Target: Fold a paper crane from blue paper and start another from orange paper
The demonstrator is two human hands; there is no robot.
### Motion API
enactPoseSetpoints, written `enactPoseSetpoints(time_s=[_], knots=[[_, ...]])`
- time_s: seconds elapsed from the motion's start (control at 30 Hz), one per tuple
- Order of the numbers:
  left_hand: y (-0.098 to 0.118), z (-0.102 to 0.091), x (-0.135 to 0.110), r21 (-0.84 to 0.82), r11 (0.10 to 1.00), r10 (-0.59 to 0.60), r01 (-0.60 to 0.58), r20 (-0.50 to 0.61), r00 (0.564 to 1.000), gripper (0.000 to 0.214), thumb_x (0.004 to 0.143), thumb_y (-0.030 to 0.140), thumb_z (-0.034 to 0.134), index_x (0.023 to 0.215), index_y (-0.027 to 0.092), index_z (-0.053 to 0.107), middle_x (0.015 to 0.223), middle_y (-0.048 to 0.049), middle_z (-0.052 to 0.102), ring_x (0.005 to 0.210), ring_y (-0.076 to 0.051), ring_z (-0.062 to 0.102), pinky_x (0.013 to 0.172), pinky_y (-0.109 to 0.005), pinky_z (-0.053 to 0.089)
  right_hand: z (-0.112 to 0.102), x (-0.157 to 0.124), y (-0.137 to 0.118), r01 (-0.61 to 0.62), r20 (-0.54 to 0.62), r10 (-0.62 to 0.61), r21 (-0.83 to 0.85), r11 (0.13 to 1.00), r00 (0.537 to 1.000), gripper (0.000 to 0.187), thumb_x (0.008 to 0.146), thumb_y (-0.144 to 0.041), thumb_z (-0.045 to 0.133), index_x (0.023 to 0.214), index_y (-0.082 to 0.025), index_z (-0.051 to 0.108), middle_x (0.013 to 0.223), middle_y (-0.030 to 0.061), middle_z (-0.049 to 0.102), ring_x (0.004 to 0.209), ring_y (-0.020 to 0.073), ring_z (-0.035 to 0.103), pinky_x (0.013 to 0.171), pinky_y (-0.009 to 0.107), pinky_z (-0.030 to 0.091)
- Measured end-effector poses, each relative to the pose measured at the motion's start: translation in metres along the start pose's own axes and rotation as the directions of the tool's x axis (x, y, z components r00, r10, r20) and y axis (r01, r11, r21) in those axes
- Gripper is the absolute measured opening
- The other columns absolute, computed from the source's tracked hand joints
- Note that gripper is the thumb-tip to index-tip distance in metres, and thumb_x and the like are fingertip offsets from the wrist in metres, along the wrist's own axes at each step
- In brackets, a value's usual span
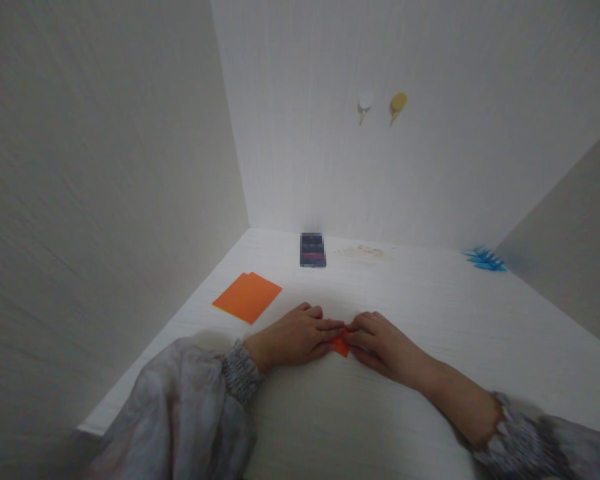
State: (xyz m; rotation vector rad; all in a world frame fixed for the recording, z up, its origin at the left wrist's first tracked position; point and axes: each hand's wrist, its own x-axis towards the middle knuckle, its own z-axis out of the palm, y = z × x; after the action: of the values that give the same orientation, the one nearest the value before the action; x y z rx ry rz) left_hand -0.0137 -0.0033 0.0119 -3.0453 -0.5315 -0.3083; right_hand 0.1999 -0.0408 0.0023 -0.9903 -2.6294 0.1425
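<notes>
A small folded piece of orange paper (341, 346) lies on the white table (300, 427), mostly covered by fingers. From its left, my left hand (300, 335) presses on it with the fingers together. My right hand (383, 343) meets it from the right, fingertips pinching its edge close to the left fingertips. How the paper is folded underneath cannot be made out. Beyond my left hand, a stack of square orange paper sheets (247, 297) rests flat on the table.
A dark phone-like object (313, 250), blurred out, stands near the back wall. Several blue folded paper pieces (486, 259) sit in the back right corner. A white hook (365, 103) and a yellow hook (399, 103) are on the back wall. Walls close in the left and right sides.
</notes>
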Motion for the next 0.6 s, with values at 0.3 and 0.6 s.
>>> enactPoseSetpoints(time_s=[0.3,0.6], knots=[[-0.0014,0.0006,-0.0007,0.003,1.0,-0.022,0.022,0.001,1.0,0.031,0.087,0.032,0.035,0.114,0.025,0.049,0.121,0.0021,0.05,0.083,-0.016,0.044,0.074,-0.031,0.03,-0.0011,-0.0007,-0.0027,-0.027,0.008,0.027,-0.057,0.998,1.0,0.018,0.08,-0.022,0.047,0.091,-0.021,0.061,0.091,0.0072,0.055,0.086,0.0193,0.048,0.073,0.034,0.037],[-0.0028,0.0022,-0.0005,0.029,0.999,-0.023,0.022,0.017,1.0,0.031,0.088,0.032,0.032,0.113,0.026,0.05,0.122,0.0036,0.05,0.083,-0.015,0.044,0.073,-0.03,0.03,-0.0008,0.0008,-0.0042,-0.039,0.014,0.04,-0.065,0.997,0.999,0.015,0.08,-0.02,0.047,0.083,-0.019,0.062,0.093,0.0075,0.055,0.087,0.0195,0.047,0.074,0.033,0.036]])
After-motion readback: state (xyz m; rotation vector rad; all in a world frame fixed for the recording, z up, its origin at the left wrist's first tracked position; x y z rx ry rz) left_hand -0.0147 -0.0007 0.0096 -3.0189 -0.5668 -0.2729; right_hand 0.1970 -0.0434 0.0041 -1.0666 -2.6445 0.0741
